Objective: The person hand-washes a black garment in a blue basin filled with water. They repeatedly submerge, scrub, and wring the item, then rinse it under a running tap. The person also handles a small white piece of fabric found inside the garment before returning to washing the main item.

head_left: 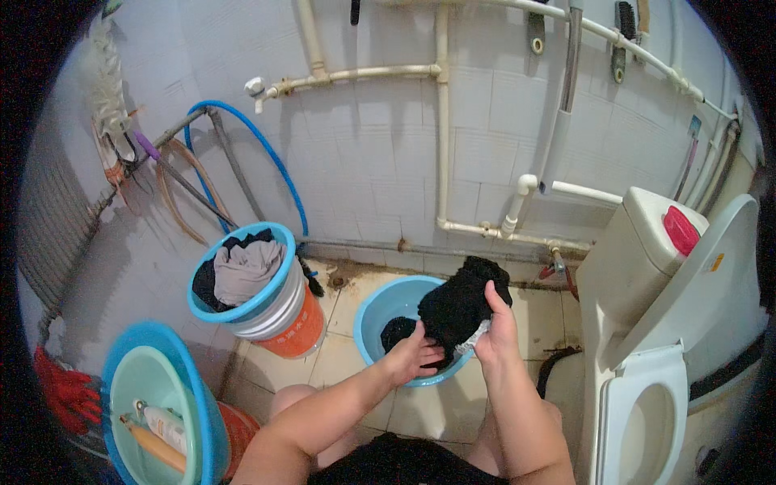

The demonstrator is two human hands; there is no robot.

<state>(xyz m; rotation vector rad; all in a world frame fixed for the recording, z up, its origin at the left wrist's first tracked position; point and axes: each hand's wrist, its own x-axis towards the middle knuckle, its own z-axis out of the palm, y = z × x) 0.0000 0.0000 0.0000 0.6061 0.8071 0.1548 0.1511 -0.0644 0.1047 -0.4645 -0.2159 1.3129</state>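
A bunched piece of black clothing [461,303] hangs over the light blue basin [365,301] on the floor, partly dipping inside it. My right hand [495,330] supports its right side, thumb up and the other fingers mostly hidden beneath the cloth. A greyish-white strip [473,338] shows beside that palm. On the lower left part of the cloth, my left hand [411,356] has its thumb raised and its fingers curved against the fabric. Another black fold lies left of the left thumb, within the basin.
At left, a blue basin of grey and black clothes [246,271] rests on a white-and-orange bucket [295,327]. Nearer stand nested basins [149,364] holding bottles. A toilet [638,404] with its lid raised stands at right. Pipes [443,145] and a blue hose [271,153] line the walls.
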